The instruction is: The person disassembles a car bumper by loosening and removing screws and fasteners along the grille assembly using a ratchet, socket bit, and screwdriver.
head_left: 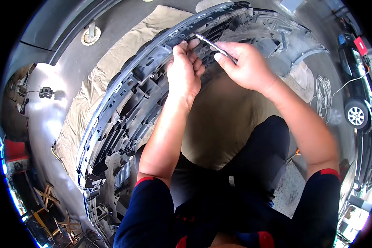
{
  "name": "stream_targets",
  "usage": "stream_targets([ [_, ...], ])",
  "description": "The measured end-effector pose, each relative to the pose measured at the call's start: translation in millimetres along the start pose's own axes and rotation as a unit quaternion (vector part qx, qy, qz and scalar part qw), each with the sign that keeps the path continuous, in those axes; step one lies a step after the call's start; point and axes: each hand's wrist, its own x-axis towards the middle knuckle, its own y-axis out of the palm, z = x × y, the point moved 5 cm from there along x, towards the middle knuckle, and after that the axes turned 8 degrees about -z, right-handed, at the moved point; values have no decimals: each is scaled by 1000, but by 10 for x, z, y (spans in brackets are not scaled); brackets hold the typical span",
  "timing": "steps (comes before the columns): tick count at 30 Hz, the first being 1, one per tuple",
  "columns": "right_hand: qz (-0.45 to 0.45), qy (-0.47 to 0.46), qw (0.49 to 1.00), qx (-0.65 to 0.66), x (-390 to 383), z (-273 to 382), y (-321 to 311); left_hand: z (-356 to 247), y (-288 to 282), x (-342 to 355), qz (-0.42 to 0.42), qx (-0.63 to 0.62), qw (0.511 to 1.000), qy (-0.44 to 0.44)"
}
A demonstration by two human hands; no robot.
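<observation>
A large black car bumper (146, 62), seen from its ribbed inner side, curves in front of me from the upper right round to the lower left. My right hand (246, 66) pinches a slim metal rod tool (219, 48) between thumb and fingers. The tool's thicker, socket-like tip reaches the bumper's upper flange. Just left of that tip, my left hand (185, 70) is closed at the flange, fingers curled and thumb up. Whatever its fingertips hold is too small or hidden to make out.
A beige cloth (87, 97) lies under the bumper. Dark car bodywork (33, 31) stands at the upper left, with a round caster (91, 36) beside it. Coiled pale cable (323, 97) lies on the right, near a parked dark car (357, 82). Wooden stools (47, 195) stand lower left.
</observation>
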Motion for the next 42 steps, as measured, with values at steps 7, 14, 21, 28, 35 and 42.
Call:
stream_targets([
  [7, 63, 163, 971, 160, 43, -90, 15, 0, 14, 9, 1, 4, 1000, 2],
  [14, 54, 71, 995, 41, 33, -13, 7, 13, -11, -11, -7, 0, 1000, -6],
  [21, 80, 198, 965, 154, 8, -97, 44, 1, -4, 28, -3, 13, 1000, -2],
  [28, 40, 93, 995, -7, 26, 21, 0, 28, -76, 83, 47, 7, 999, -16],
  [35, 46, 62, 995, -70, 65, 110, -365, 331, 73, 129, 149, -169, 971, -83],
  [42, 52, 254, 963, 79, -500, -87, -508, 771, 97, 310, 209, -221, 918, -255],
])
